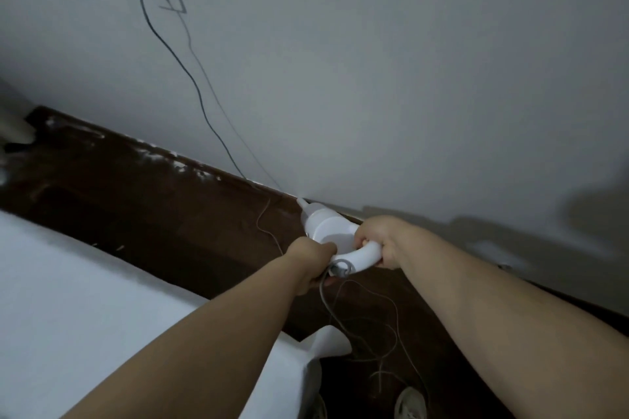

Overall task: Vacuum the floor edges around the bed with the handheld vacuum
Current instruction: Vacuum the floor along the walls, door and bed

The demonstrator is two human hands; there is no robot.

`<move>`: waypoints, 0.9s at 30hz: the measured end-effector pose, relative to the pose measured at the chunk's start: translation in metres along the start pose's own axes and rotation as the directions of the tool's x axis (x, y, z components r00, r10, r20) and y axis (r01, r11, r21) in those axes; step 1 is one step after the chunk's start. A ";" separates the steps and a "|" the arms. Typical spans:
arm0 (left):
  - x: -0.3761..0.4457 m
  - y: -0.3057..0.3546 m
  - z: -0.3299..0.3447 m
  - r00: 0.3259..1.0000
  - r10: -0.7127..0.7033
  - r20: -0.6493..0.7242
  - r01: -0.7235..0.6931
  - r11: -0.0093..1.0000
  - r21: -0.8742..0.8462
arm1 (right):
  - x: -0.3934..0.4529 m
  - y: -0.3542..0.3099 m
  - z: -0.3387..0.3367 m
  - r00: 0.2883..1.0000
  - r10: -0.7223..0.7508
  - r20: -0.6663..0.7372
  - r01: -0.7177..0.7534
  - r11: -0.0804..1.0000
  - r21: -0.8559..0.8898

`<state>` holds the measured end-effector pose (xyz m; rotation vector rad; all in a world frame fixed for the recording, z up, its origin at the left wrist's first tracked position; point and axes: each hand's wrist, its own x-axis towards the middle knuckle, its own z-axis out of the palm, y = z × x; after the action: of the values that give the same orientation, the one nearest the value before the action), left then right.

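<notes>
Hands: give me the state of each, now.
Left hand: grips the cord end of the vacuum.
Right hand: curled round the vacuum's handle.

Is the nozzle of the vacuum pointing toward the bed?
No, the handheld vacuum aims its nozzle at the wall's base, away from the bed.

Dim, bluish-grey light with no visible source; soft shadows fall on the wall (374, 61) toward 3 o'clock; the dark floor (153, 214) loses detail; wide-angle bending skews the edges; everything looks slightly soft and grainy.
</notes>
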<state>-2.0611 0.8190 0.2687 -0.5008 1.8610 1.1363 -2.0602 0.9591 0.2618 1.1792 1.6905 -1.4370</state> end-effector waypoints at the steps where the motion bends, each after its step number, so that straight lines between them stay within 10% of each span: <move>1: 0.005 0.001 -0.004 1.000 -0.002 -0.010 0.002 1.000 -0.008 | 0.004 -0.006 0.003 1.000 -0.007 0.007 0.007 1.000 -0.008; 27: 0.036 0.038 0.035 0.996 -0.065 -0.067 0.062 0.997 -0.049 | 0.049 -0.033 -0.042 0.996 0.009 0.094 0.002 0.994 -0.110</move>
<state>-2.0911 0.8716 0.2511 -0.6286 1.8670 1.1349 -2.1066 1.0108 0.2413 1.0381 1.6789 -1.3581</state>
